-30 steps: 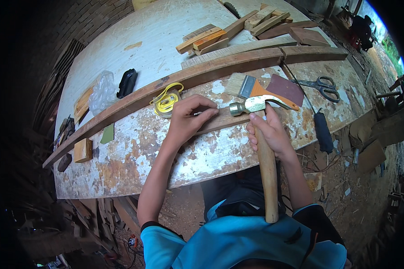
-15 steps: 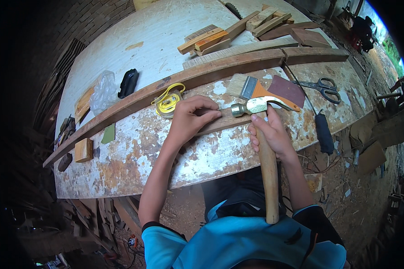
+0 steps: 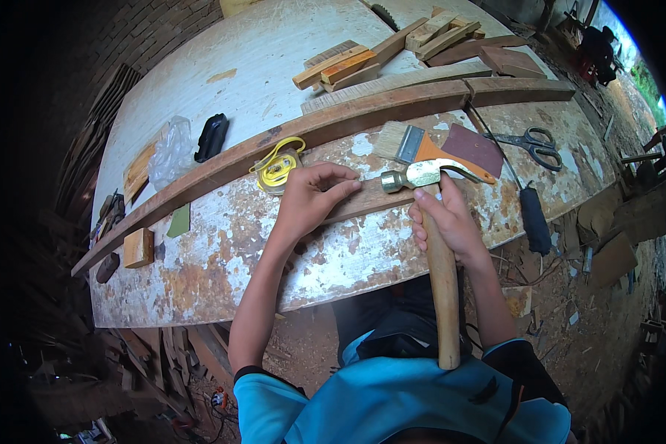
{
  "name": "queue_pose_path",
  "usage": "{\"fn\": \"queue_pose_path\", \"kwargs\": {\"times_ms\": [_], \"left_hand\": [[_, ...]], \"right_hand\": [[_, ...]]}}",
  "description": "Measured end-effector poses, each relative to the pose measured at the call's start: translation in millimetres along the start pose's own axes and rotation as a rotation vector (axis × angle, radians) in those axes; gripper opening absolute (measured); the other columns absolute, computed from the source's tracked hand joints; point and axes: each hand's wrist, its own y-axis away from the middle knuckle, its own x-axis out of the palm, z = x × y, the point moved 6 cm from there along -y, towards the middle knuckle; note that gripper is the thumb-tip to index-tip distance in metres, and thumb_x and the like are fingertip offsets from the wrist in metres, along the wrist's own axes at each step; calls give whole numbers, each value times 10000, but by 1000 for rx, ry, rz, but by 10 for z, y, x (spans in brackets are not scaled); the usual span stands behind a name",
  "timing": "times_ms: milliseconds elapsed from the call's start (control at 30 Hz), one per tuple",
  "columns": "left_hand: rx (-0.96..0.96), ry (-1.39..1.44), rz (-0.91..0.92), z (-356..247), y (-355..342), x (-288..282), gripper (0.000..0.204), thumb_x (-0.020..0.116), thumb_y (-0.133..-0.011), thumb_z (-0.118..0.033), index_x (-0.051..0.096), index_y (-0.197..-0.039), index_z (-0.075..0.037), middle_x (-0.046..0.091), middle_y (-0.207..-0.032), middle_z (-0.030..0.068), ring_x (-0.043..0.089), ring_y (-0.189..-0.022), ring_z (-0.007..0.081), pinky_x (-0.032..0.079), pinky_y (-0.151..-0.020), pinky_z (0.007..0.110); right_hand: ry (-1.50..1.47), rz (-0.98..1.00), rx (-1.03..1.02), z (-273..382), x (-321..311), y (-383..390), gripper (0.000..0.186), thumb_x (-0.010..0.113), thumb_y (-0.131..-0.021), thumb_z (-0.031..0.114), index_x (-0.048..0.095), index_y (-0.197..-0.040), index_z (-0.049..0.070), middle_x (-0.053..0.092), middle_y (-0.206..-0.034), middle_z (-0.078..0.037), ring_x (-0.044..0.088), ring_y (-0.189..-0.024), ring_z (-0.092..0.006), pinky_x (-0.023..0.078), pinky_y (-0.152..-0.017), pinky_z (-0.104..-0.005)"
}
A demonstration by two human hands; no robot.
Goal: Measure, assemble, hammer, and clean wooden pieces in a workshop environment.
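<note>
My right hand (image 3: 451, 222) is wrapped around the wooden handle of a claw hammer (image 3: 442, 281), close below its head. The metal head lies level over a short wooden strip (image 3: 381, 201), its striking face turned toward my left hand (image 3: 311, 196). That hand rests on the strip's left part, thumb and forefinger drawn together at the tips. What they pinch, if anything, is too small to make out. Just beyond my left wrist sits a yellow tape coil (image 3: 277, 169). A paintbrush (image 3: 411, 146) with an orange handle lies behind the hammer head, partly covered by it.
A long wooden beam (image 3: 222, 166) crosses the worn table (image 3: 222, 274). Scissors (image 3: 533, 146), brown sandpaper (image 3: 473, 148) and a black-handled rod tool (image 3: 533, 218) lie at right. Several wood offcuts (image 3: 348, 65) are stacked behind. A wood block (image 3: 138, 248) and plastic bag (image 3: 172, 154) sit left.
My left fingertips have shifted very slightly to the left along the strip. The hammer and my right hand look unmoved.
</note>
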Motion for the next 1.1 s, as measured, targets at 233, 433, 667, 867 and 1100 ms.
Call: {"fn": "queue_pose_path", "kwargs": {"times_ms": [233,433,667,867,1100], "left_hand": [[-76,99,12,46,9,59,122,719,-775,-101,693,-870,-29,678,-799,36,601,-754,80,458,-684,226],[-39,110,19,70,26,69,129,710,-783,-96,683,-885,-22,665,-796,25,585,-729,77,453,-671,224],[134,58,37,60,26,71,142,676,-804,-99,652,-881,17,634,-825,66,566,-706,107,447,-638,239],[157,112,78,47,40,54,141,680,-784,-68,668,-893,21,623,-874,87,572,-819,141,444,-725,270],[184,110,96,-39,26,50,134,679,-785,-66,677,-889,18,639,-830,92,598,-776,165,458,-707,267]], "right_hand": [[-8,0,-6,-14,-16,-5,259,506,-922,167,361,-1095,40,493,-704,-55,519,-510,-111,448,-424,-254],[-14,2,-5,-1,-7,-10,254,504,-921,163,362,-1095,46,490,-705,-51,513,-506,-109,441,-420,-253],[499,83,-60,348,145,-26,273,507,-923,163,401,-1138,31,511,-716,-50,501,-517,-105,431,-452,-253],[1062,114,-484,915,518,33,272,544,-903,193,499,-1079,-9,568,-879,-121,581,-811,-201,466,-749,-313],[1085,158,-319,862,611,-59,351,500,-897,276,524,-1080,-23,599,-918,-229,571,-909,-400,422,-830,-435]]}}
